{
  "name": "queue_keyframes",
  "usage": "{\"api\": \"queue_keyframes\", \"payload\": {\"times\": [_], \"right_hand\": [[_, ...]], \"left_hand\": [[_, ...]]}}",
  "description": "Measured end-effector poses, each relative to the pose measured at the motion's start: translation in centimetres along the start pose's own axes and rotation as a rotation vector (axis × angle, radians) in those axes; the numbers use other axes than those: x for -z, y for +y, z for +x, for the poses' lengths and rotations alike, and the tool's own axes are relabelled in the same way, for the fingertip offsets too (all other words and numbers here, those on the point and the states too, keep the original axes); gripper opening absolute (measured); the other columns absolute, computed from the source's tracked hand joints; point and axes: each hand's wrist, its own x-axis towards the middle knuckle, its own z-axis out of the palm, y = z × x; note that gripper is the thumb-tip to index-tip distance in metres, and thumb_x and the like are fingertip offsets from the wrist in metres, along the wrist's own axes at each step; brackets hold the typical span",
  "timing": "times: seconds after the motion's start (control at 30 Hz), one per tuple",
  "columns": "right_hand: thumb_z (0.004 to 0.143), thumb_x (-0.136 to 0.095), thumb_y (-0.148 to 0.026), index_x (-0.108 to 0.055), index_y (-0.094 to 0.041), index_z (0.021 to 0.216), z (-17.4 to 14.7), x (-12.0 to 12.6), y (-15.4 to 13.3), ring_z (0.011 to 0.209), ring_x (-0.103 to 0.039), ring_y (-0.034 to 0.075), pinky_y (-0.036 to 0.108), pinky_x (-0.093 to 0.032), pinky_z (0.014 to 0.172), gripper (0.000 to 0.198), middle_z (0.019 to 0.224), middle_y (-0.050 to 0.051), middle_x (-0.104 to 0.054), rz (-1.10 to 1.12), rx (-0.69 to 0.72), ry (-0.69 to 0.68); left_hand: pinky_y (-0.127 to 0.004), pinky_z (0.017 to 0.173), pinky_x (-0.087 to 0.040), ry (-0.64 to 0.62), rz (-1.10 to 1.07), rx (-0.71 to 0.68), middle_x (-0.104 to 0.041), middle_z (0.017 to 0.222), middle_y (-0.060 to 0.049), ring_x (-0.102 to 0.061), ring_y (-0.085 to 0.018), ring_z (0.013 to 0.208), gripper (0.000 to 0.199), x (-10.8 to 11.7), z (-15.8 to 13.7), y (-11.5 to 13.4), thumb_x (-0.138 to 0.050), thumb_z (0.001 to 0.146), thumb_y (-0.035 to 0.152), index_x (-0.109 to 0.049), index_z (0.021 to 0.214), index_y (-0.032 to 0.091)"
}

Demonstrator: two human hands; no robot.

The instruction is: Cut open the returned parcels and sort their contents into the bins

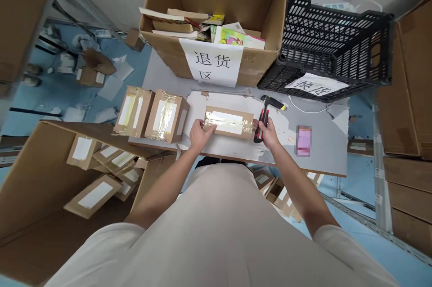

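A long taped cardboard box point(229, 132) with a white label lies on the table in front of me. Its left end is gripped by my left hand point(201, 134), thumb over the top. At the other end, my right hand point(269, 132) is wrapped round a red and black utility knife point(261, 127), with fingertips reaching the box's right end. Whether the knife's blade is out I cannot make out. Just beyond it lies another black cutter with a yellow end point(277, 102). Two more taped boxes, one point(134, 111) beside the other point(168, 117), stand to the left.
At the back stand a large carton point(162, 60) of books and a black plastic crate point(364, 73), both with paper signs. A blurred pink item point(304, 141) lies right on the table point(326, 156). An open carton point(20, 192) of parcels stands lower left; metal shelving point(381, 179) is at right.
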Motion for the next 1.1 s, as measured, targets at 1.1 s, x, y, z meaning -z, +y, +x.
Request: {"api": "queue_keyframes", "payload": {"times": [1.1], "right_hand": [[0.080, -0.060, -0.025, -0.040, -0.032, 0.144, -4.3, 6.1, -1.2, 0.039, -0.051, 0.008, 0.022, -0.046, 0.038, 0.068, 0.063, -0.006, -0.060, -0.636, -0.245, -0.375]], "left_hand": [[-0.056, 0.113, -0.018, -0.208, 0.256, -0.682, -0.028, 0.150, -0.023, -0.018, -0.045, 0.141, 0.129, -2.1, 5.5, 1.8, -0.062, 0.044, 0.087, -0.031, 0.144, 0.012]]}}
